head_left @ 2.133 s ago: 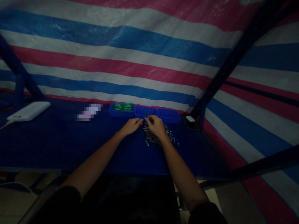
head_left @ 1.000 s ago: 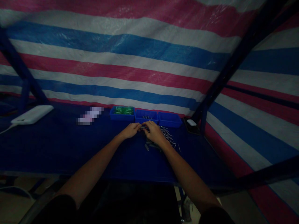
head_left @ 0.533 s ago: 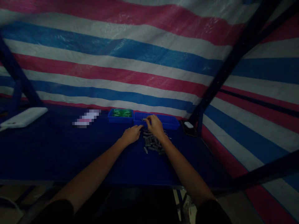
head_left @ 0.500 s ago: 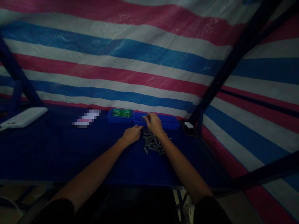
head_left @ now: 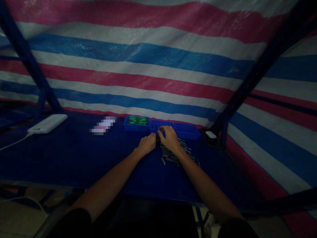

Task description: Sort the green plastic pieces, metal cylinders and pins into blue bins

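Observation:
Both my hands rest on a dark blue table (head_left: 74,155) over a heap of small grey metal cylinders (head_left: 170,155). My left hand (head_left: 148,144) lies at the heap's left edge with its fingers curled in. My right hand (head_left: 168,138) sits on the heap's far side, fingers bent down onto the pieces just in front of the middle blue tray (head_left: 156,125). The dim light hides what either hand holds. Thin metal pins (head_left: 187,150) lie scattered to the right of my right hand.
Three small blue trays stand in a row at the table's back: the left tray (head_left: 136,123) holds green parts, the right tray (head_left: 187,131) looks dark inside. A white power bank (head_left: 47,123) with a cable lies far left. A small white object (head_left: 210,134) sits by a blue frame post. A striped tarp hangs behind.
My right hand has drawn back from over the middle tray onto the heap. My left hand has stayed at the heap's left edge. The view has shifted slightly.

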The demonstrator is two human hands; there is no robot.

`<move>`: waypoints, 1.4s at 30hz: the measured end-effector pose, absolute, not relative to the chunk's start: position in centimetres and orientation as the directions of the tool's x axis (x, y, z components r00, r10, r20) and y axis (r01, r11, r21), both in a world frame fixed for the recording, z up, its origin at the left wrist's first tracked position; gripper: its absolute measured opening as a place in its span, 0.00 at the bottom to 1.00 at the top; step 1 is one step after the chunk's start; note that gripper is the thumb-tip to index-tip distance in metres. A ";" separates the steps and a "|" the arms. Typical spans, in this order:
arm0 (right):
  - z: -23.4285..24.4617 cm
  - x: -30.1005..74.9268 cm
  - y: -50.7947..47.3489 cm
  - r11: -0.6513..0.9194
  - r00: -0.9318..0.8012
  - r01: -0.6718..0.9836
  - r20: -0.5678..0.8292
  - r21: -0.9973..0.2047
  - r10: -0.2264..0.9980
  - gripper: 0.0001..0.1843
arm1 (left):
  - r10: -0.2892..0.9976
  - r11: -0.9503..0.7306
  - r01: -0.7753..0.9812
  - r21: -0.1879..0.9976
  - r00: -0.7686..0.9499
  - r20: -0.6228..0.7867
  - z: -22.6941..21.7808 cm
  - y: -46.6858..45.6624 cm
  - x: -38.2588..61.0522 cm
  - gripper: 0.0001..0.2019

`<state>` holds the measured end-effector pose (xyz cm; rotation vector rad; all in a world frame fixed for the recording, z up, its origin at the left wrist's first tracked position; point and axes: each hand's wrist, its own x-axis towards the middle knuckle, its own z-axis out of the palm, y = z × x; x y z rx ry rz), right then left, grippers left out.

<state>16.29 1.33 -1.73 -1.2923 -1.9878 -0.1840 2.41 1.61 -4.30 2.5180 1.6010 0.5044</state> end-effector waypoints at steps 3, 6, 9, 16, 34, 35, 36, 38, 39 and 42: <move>-3.0 17.9 -1.3 0.496 -0.215 0.816 0.640 -0.297 0.737 0.16 | 0.881 -0.470 0.786 0.402 0.390 0.269 -4.6 2.0 2.3 0.09; -3.3 18.3 -1.8 0.547 -0.223 0.756 0.645 -0.358 0.731 0.18 | 0.827 -0.562 0.624 0.543 0.435 0.356 -4.9 2.4 2.2 0.07; -3.3 18.0 -1.3 0.598 -0.236 0.696 0.659 -0.398 0.714 0.10 | 0.787 -0.616 0.527 0.585 0.449 0.424 -4.8 2.5 2.2 0.09; -3.2 17.5 -1.8 0.606 -0.198 0.659 0.675 -0.445 0.711 0.08 | 0.806 -0.585 0.504 0.635 0.448 0.387 -3.5 1.8 2.3 0.13; -0.2 17.2 7.8 0.311 -0.117 0.836 0.406 -0.452 0.906 0.08 | 0.790 -0.612 0.710 0.349 0.524 0.318 -3.8 0.3 2.8 0.08; -0.3 17.3 7.4 0.312 -0.108 0.855 0.446 -0.414 0.889 0.09 | 0.776 -0.630 0.695 0.347 0.539 0.329 -3.7 0.3 2.7 0.08; -0.3 17.4 6.9 0.310 -0.090 0.872 0.499 -0.378 0.862 0.10 | 0.762 -0.647 0.682 0.342 0.556 0.333 -3.6 0.3 2.6 0.07; -0.4 17.8 5.3 0.311 -0.054 0.892 0.606 -0.327 0.794 0.10 | 0.745 -0.667 0.670 0.326 0.583 0.325 -3.6 0.3 2.4 0.06; -0.6 18.0 4.4 0.322 -0.048 0.893 0.644 -0.315 0.764 0.11 | 0.744 -0.668 0.671 0.322 0.588 0.317 -3.7 0.4 2.3 0.06; -1.2 18.3 1.5 0.397 -0.089 0.866 0.688 -0.303 0.720 0.11 | 0.753 -0.657 0.679 0.327 0.580 0.309 -3.9 0.6 2.2 0.06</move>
